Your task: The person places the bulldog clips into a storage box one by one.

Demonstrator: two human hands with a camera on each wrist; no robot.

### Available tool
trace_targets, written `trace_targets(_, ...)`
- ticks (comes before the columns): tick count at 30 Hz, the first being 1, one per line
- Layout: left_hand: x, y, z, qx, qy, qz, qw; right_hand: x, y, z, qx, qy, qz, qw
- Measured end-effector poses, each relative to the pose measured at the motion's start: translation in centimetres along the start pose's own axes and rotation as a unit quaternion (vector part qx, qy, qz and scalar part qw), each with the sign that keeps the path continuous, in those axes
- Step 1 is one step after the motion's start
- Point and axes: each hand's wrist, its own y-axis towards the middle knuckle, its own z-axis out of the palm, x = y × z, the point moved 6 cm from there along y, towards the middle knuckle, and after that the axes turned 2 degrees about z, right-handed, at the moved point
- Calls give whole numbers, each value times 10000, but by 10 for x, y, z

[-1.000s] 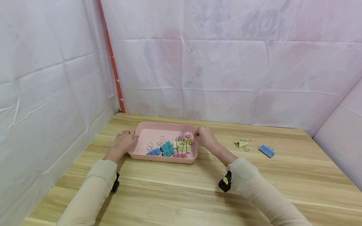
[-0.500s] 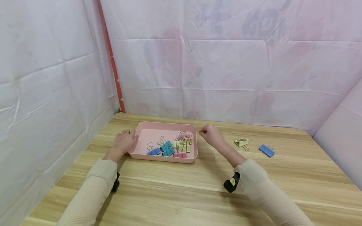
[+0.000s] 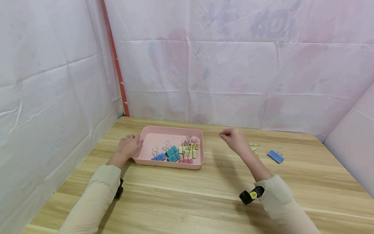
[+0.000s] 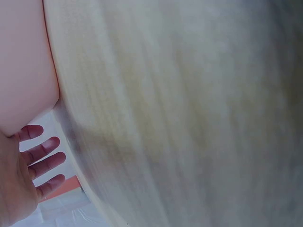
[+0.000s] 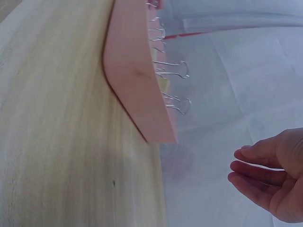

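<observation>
A pink tray [image 3: 159, 138] holds binder clips: a blue clip [image 3: 158, 157] and teal clips [image 3: 174, 157] near the front, with yellow clips [image 3: 190, 153] and pink clips [image 3: 185, 161] at the right end. My left hand [image 3: 128, 147] rests against the tray's left edge, fingers extended; the left wrist view shows those fingers [image 4: 41, 151] spread past the tray's corner. My right hand [image 3: 236, 140] hovers right of the tray, holding nothing. In the right wrist view, a gap shows between its thumb and bent fingers [image 5: 255, 172]. Behind that wrist, a yellow binder clip [image 3: 253, 148] is partly hidden.
Farther right, a blue binder clip [image 3: 275, 156] lies on the wooden table [image 3: 181, 198]. White patterned sheets [image 3: 187, 65] enclose the table at the back and sides, with a red strip [image 3: 118, 71] at the left corner.
My right hand has moved from the tray's right rim off to the right, and its wrist now covers part of the yellow clip. The left hand and tray stay put.
</observation>
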Motion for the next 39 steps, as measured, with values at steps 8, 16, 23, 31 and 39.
trace_targets(8,0,-1,0,32,25,-14,10000,-25,-16,-31,-590,-196,263,9977)
trace_targets(16,-1,-3,2,74,19,-1,10000,-48,-33,-58,-1003,-483,588,9920)
trace_targets(23,-3,-5,-2,-51,18,81,10000,-68,-37,-69,-1093,-539,825,9891)
trace_targets(31,0,-8,1,-30,-48,77,10000,-107,-43,-58,-235,-1221,1789,9760)
trace_targets(39,-1,-4,-1,-15,38,64,10000,-125,-47,-51,167,-983,2199,9704)
